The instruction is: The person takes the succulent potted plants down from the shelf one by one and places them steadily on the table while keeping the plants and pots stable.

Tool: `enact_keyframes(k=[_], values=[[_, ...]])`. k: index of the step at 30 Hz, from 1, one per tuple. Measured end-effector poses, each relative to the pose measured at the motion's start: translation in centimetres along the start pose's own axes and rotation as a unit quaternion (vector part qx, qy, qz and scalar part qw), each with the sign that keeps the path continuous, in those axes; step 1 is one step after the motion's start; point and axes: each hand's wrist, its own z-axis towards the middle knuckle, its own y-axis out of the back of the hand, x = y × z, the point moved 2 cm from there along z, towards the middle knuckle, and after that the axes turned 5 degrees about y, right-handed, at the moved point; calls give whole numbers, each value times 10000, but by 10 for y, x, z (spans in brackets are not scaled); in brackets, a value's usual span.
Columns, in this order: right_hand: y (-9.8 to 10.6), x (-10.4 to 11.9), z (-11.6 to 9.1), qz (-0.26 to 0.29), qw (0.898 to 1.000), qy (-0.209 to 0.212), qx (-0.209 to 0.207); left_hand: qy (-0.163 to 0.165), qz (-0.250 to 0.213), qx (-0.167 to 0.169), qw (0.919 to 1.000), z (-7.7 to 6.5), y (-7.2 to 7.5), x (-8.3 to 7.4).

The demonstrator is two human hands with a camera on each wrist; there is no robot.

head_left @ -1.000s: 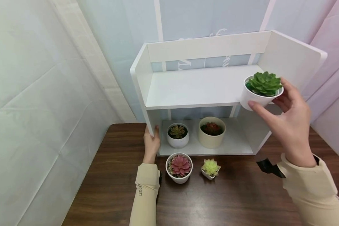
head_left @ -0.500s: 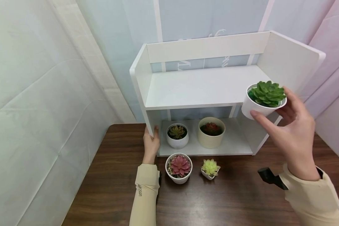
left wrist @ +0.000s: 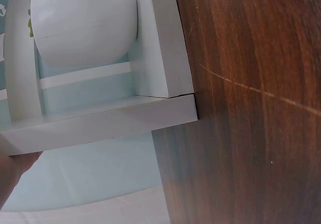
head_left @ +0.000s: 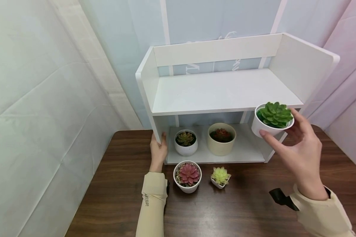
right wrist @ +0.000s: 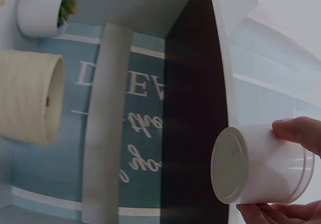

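My right hand (head_left: pixel 304 153) grips a white pot with a green succulent (head_left: pixel 274 115), thumb in front and fingers behind. It is held in the air before the right end of the white shelf unit's upper board (head_left: pixel 225 92). In the right wrist view the white pot (right wrist: pixel 261 163) shows its round base. At the shelf unit's left side panel, my left hand (head_left: pixel 158 151) holds the panel's front edge, its fingers hidden behind it. The left wrist view shows the shelf corner (left wrist: pixel 180 106) and a bit of that hand (left wrist: pixel 15 176).
On the lower shelf stand a white pot with a brownish succulent (head_left: pixel 186 143) and a cream pot with a red one (head_left: pixel 221 141). On the wooden table (head_left: pixel 225 214), before the unit, are a pink succulent pot (head_left: pixel 188 177) and a small yellow-green one (head_left: pixel 220 177).
My right hand has lowered the green succulent pot from near the upper shelf's height to below its front edge. My left hand stays at the panel.
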Motion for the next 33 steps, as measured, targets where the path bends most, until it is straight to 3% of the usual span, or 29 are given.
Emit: enact_keyframes(k=[13, 33], values=[[-5, -20, -21, -327, 9981, -455, 246, 1, -72, 24, 10000, 0, 0, -1], [-13, -50, -57, -382, 9957, -591, 602, 93, -14, 127, 9999, 0, 0, 1]])
